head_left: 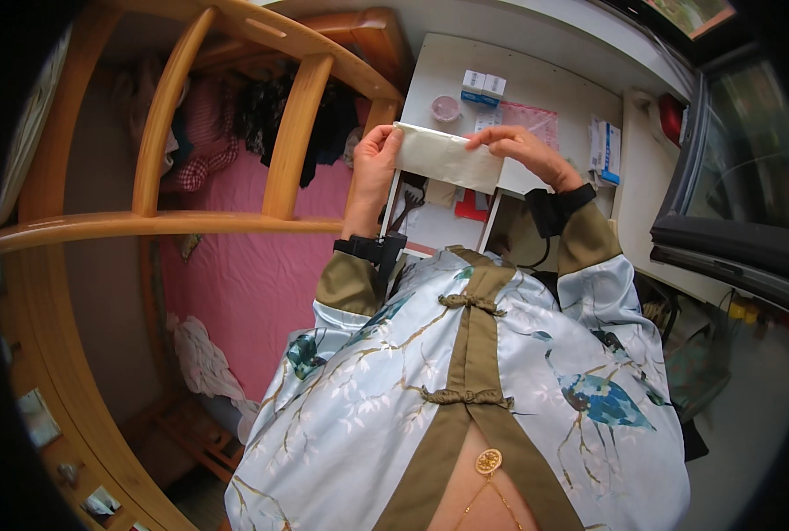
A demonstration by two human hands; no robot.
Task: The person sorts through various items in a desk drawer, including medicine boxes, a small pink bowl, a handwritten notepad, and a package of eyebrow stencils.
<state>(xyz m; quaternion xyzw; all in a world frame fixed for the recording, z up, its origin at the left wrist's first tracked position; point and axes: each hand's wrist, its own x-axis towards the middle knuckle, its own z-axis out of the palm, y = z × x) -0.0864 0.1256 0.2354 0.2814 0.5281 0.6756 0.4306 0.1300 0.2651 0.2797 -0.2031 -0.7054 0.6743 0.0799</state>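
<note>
A pale, flat rectangular packet (443,157), like folded paper or a soft pouch, is held up over the open drawer (439,228). My left hand (376,157) is closed on its left end, with the thumb along the near face. At its upper right edge, the bent fingers of my right hand (523,150) pinch the rim. In the drawer below are a dark fork-like utensil (407,205) and a red item (472,205), partly covered by the packet.
On the white desk (536,80) are a small pink round container (445,108), blue-and-white boxes (483,87), a pink sheet (532,122) and another box (605,152). An open window frame (731,168) juts in at right. A wooden bed rail (235,223) stands left.
</note>
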